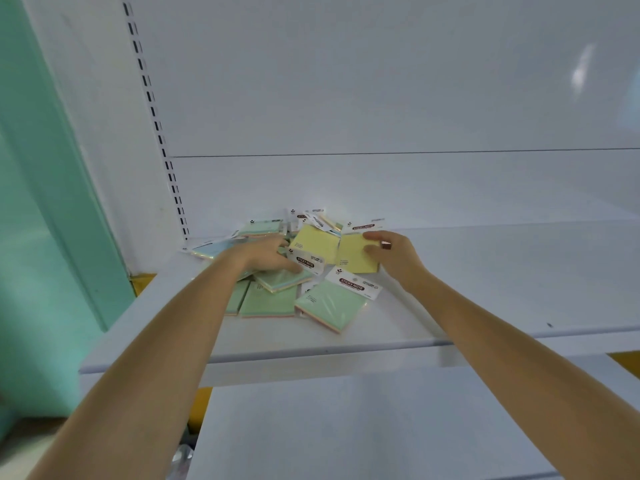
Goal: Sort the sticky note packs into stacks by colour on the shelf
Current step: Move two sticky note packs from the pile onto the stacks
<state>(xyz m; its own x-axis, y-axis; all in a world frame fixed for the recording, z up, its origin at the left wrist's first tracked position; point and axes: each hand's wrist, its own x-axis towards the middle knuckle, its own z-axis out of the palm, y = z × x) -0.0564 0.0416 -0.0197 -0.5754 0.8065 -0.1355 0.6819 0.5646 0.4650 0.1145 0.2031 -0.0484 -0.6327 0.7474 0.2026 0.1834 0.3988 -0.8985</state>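
Right hand (388, 252): fingers curled, thumb and fingertips pinching right edge of a yellow pack (356, 259). Pack tilted up off the pile, label end pointing away toward the back panel (381, 188), long axis running front to back. Grip looks partial: edge only, not the full pack.

Left hand (268, 254): palm down, fingers spread and lightly bent, resting on the left part of the pile, thumb touching the label of a pack (287, 277) with green and blue layers. Pressing or closing on it: cannot tell; nothing lifted.

Second yellow pack (315, 244) lying between the two hands, touching the held one on its left side. Nearer to left fingertips than to right.

Outward: green pack (330, 306) at front of pile, well clear of both hands, label corner toward the held yellow pack. More green packs (266, 301) left of it, partly under the left forearm. Blue pack (214, 249) at far left of pile, behind the left wrist.

All packs in one loose heap at left end of shelf (502, 299); no sorted stacks visible. Shelf to the right of the held yellow pack bare. Judged: sorting at its start; yellow first, bare shelf right of the held pack being the likely drop zone.
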